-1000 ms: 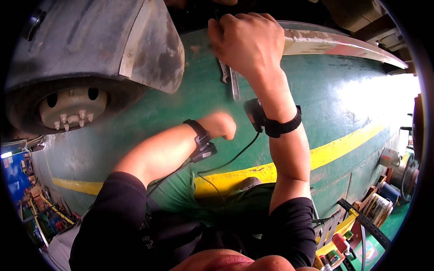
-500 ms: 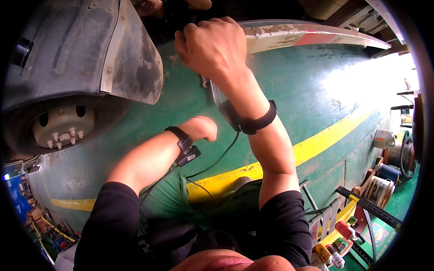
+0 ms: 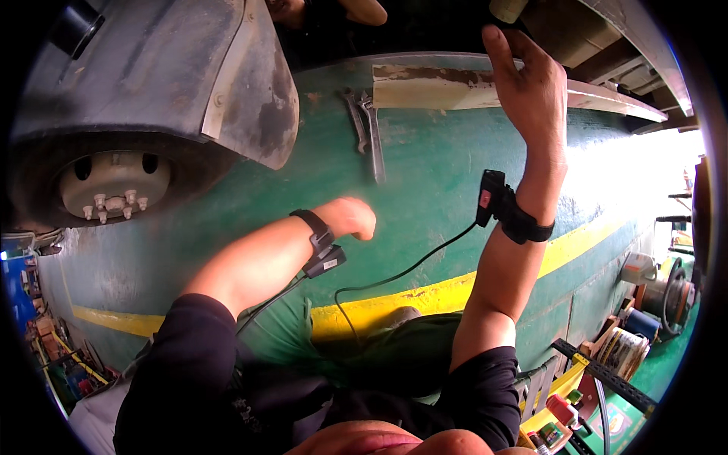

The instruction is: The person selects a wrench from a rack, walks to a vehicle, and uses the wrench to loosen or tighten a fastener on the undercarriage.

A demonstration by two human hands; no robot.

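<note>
My right hand (image 3: 533, 95) is raised at the far right, thumb and fingers apart, in front of a long pale, rust-stained bar (image 3: 432, 89). Whether its fingertips touch the bar or the dark parts behind cannot be seen. My left hand (image 3: 354, 218) hangs low over the green floor, bent downward; its fingers are hidden and slightly blurred. Beyond it an adjustable wrench (image 3: 374, 144) lies on the floor, with a smaller wrench (image 3: 355, 125) close along its left side. Each wrist wears a black strap with a small cabled box.
A vehicle wheel (image 3: 114, 186) under a dirty grey mudguard (image 3: 262, 98) stands at the left. Another person's arm (image 3: 366, 10) shows at the far edge. A yellow floor line (image 3: 425, 297) runs nearby. Cans (image 3: 561, 409) stand on a rack at lower right.
My right hand has moved right, away from above the wrenches, and its curled fingers have spread. Both wrenches now show fully. My left hand has barely moved; the view has shifted slightly.
</note>
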